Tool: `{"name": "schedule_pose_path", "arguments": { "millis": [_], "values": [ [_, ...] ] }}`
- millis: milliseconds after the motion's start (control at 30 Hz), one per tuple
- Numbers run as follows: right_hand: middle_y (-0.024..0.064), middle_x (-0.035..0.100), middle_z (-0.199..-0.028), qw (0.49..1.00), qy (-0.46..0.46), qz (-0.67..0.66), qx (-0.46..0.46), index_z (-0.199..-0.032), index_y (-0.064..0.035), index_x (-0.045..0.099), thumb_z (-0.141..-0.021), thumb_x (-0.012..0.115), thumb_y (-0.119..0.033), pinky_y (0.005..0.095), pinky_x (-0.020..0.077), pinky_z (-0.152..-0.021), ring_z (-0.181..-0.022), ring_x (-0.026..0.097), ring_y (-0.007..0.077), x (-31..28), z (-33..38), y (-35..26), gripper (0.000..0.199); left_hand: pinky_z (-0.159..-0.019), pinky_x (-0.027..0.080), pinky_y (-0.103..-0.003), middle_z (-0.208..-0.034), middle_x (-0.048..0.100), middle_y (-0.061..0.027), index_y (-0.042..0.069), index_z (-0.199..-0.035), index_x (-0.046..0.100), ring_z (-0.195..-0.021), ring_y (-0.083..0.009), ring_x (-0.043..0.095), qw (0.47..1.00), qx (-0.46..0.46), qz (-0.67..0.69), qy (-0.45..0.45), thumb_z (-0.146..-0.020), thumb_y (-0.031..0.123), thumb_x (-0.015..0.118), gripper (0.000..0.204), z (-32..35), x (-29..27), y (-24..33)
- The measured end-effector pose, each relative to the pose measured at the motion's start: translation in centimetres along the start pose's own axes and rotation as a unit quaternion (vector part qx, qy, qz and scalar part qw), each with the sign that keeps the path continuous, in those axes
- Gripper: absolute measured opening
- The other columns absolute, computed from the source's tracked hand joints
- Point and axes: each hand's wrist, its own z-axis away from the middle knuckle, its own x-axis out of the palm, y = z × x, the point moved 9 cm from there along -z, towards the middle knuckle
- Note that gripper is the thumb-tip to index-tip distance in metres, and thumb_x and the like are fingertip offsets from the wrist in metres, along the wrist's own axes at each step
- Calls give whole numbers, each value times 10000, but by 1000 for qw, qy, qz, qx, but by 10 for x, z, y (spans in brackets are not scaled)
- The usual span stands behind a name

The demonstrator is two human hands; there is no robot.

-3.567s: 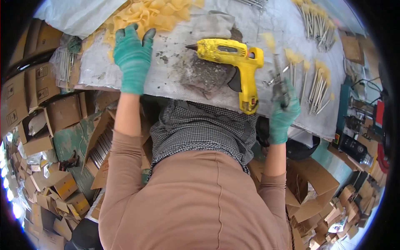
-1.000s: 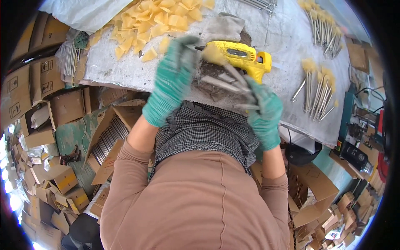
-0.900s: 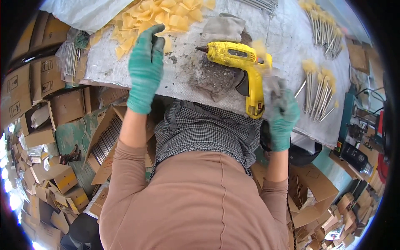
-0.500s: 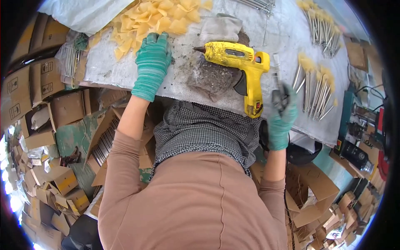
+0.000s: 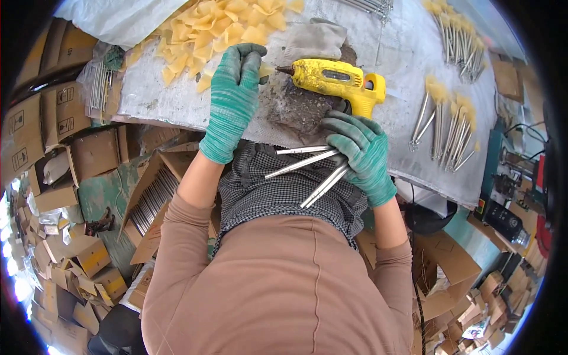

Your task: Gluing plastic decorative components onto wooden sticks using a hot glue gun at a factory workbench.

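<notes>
My left hand (image 5: 235,89), in a green glove with greyish fingers, pinches a small translucent yellow, petal-like piece (image 5: 266,70) at its fingertips. That piece is right at the dark nozzle of a yellow hot glue gun (image 5: 331,78), which lies on its side with the nozzle to the left. My right hand (image 5: 358,151), gloved alike, closes over the gun's handle, hiding the trigger. The same hand holds several slim metal rods (image 5: 307,163), whose ends fan out leftward above my lap.
A heap of yellow pieces (image 5: 228,23) covers the far left of the table. A grey glove (image 5: 315,40) and a stone-like block (image 5: 302,109) are around the gun. Bundles of yellow-tipped rods (image 5: 455,127) lie on the right. Cardboard boxes (image 5: 94,157) stand at the left.
My left hand has moved right from the heap to the nozzle with a yellow piece. The right hand has come left from the table's right side onto the gun's handle, with the rods pointing left.
</notes>
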Motion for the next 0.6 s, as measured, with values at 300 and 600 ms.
{"name": "schedule_pose_path", "arguments": {
  "millis": [300, 600],
  "values": [
    [75, 653, -954, 1000, -2, 1, 19, -960, -98, 613, -838, 577, -399, 379, 477, -695, -901, 656, 255, 1, 8, 2, 327, -658, 497, -197, -940, 616, -3, 35, -1015, 608, -766, -51, 546, 999, 16, -21, 31, -973, 135, 507, 148, -3, 5, 0],
    [63, 626, -833, 996, 70, -51, 15, -986, -105, 660, -787, 660, -298, 374, 461, -635, -756, 632, 259, -12, -4, 2, 277, -620, 445, -190, -832, 598, 18, 42, -955, 617, -719, -44, 522, 994, 20, -38, -97, -982, 170, 494, 179, -23, 12, -9]
  ]
}}
